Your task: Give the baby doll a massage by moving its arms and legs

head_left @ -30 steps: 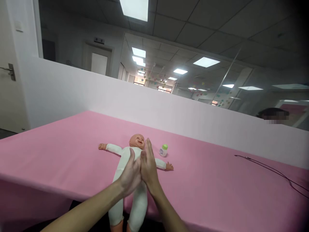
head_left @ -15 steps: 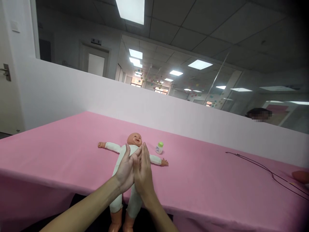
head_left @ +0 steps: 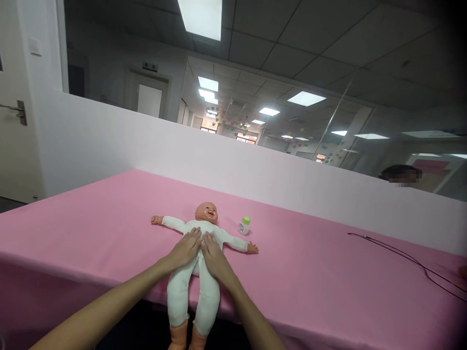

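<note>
A baby doll (head_left: pixel 204 227) in a white cloth suit lies face up on the pink-covered table, arms spread and feet past the front edge. My left hand (head_left: pixel 187 248) rests palm down on the left of its torso, fingers stretched toward its chest. Beside it, my right hand (head_left: pixel 213 255) lies flat on the right of the torso, also with fingers extended. Neither hand grips anything. The palms are hidden. Close to the doll's outstretched arm stands a small clear bottle (head_left: pixel 243 227) with a green cap.
Pink cloth covers the table (head_left: pixel 302 272), which meets a low white wall (head_left: pixel 226 160) topped by glass. A thin black cable (head_left: pixel 397 252) lies at the right. Beyond the glass, a person's head (head_left: pixel 401 172) shows. A door (head_left: pixel 16 126) is at far left.
My hands were pressed together above the doll; now they have parted and lowered flat onto its torso. The view has shifted slightly.
</note>
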The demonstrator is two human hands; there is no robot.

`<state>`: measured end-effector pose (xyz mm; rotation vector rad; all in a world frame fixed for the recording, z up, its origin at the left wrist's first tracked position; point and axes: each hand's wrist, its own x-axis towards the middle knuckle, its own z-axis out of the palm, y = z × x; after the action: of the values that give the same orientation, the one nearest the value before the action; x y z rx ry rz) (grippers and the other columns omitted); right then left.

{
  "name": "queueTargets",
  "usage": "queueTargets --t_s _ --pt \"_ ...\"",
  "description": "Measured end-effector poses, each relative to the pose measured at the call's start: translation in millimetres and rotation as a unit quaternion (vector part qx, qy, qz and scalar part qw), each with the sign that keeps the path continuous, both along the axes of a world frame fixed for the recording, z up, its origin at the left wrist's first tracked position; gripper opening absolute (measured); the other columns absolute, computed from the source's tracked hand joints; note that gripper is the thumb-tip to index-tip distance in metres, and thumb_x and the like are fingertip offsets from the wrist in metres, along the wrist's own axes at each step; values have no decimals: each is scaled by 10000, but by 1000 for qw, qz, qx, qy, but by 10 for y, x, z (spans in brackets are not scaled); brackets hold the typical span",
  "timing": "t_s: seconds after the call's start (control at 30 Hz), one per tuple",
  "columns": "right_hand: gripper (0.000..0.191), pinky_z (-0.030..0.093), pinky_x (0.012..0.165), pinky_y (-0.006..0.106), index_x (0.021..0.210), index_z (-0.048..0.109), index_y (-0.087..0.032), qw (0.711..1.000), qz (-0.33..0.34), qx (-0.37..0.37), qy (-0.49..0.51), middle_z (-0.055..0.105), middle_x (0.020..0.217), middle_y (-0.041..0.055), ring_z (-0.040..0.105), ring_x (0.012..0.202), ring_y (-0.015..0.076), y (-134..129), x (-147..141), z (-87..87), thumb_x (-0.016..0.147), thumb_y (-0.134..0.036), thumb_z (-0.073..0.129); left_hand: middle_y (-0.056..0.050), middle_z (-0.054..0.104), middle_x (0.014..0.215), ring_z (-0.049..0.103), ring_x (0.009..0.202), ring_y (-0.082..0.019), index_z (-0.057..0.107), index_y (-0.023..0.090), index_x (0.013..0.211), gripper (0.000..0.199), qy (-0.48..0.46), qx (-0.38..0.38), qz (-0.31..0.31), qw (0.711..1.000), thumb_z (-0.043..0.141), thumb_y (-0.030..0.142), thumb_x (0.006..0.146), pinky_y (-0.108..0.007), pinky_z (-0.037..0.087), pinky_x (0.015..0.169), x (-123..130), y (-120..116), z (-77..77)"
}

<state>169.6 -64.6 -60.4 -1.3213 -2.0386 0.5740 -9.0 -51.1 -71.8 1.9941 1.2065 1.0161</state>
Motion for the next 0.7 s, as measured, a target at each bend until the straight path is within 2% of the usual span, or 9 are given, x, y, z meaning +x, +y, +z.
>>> queueTargets --t_s 0.07,0.17,0.27,0.37,0.43,0.5,0.6,0.7 --pt "742 168 1294 525 1577 398 -151 1000 21 -2 16 305 1673 114 216 1576 274 115 -1 -112 1038 -644 263 -138 294 1670 201 1576 -237 401 109 1569 677 36 2 -11 999 263 492 1028 -380 108 1290 50 110 -93" --pt "750 165 1296 508 1579 393 -141 999 15 19 24 329 1665 126 245 1569 266 319 21 -169 1035 -639 256 -147 209 1696 127 1590 -227 332 71 1594 739 67 -14 -4 998 211 535 1032 -351 79 1287 147 293 -106" --pt "802 150 1291 529 1579 382 -112 998 -53 9 12 306 1670 160 239 1570 287 511 71 -204 1005 -668 314 -200 126 1702 60 1594 -291 243 16 1605 840 76 -25 34 996 254 604 1006 -429 62 1287 174 480 -97" --pt "855 141 1291 521 1590 343 -82 994 -103 -15 15 269 1680 177 214 1576 297 565 148 -278 988 -689 336 -237 46 1697 11 1590 -317 142 -32 1610 906 70 -56 59 994 258 624 996 -469 48 1285 83 558 -150" --pt "896 135 1292 510 1594 315 -50 994 -103 -24 15 245 1682 194 199 1578 300 496 218 -327 980 -703 338 -231 10 1697 -15 1588 -297 106 -36 1617 920 64 -77 47 994 262 626 998 -444 34 1289 -39 508 -196" --pt "916 140 1290 507 1597 304 -39 995 -89 -26 21 222 1683 200 189 1578 305 357 291 -349 977 -713 348 -204 13 1699 4 1587 -284 120 8 1634 921 60 -93 25 994 299 643 992 -428 47 1291 -185 379 -216" --pt "865 173 1286 493 1595 356 -109 997 -57 -36 27 242 1680 162 204 1572 305 85 353 -320 969 -703 416 -139 101 1698 76 1580 -291 219 134 1648 891 36 -123 -2 992 414 665 960 -437 89 1289 -366 98 -176" --pt "775 174 1293 461 1594 371 -160 999 -17 -49 12 272 1678 121 208 1572 273 -137 306 -245 991 -644 421 -94 118 1699 78 1580 -285 281 177 1636 884 8 -127 -28 992 483 676 935 -428 81 1288 -385 -163 -88"
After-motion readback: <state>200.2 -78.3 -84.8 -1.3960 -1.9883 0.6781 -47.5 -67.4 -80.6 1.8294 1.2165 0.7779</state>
